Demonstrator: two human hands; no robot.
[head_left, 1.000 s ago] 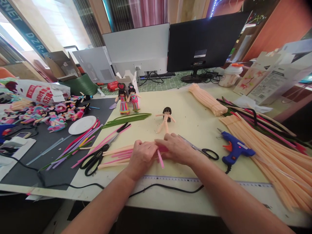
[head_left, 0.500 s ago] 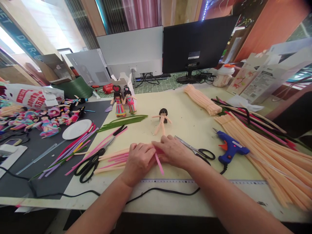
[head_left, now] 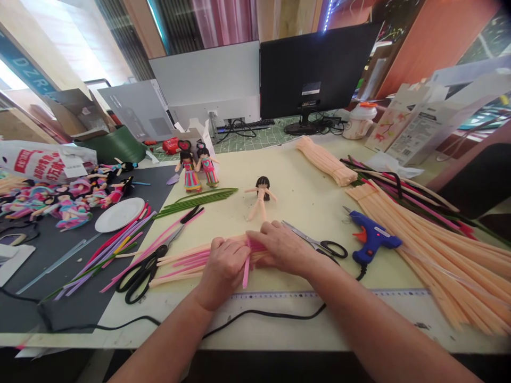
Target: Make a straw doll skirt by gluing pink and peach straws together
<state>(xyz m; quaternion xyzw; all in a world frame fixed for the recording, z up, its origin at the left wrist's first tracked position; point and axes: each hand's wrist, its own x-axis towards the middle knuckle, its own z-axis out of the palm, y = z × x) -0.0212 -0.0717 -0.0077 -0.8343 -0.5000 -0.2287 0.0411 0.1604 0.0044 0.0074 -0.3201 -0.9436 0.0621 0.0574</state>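
Note:
Both of my hands rest on a small bundle of pink and peach pipe cleaners (head_left: 187, 261) lying on the cream mat (head_left: 311, 202). My left hand (head_left: 223, 268) curls over the bundle, and a short pink pipe cleaner (head_left: 246, 268) sticks down from its fingers. My right hand (head_left: 285, 247) presses on the bundle's right end with fingers bent. Just beyond the hands lies an undressed doll (head_left: 260, 197) with black hair.
Black scissors (head_left: 143, 268) lie left of the bundle, silver scissors (head_left: 319, 246) and a blue glue gun (head_left: 371, 236) to the right. Long peach pipe cleaners (head_left: 431, 250) fill the right side. Two dressed dolls (head_left: 197, 169), green stems (head_left: 199, 198), a white plate (head_left: 118, 214), a ruler (head_left: 319, 294) and monitors (head_left: 311, 69) are around.
The short pink pipe cleaner under my hands has swung from slanting right to hanging nearly straight down. The camera view has shifted slightly; my hands stay on the bundle.

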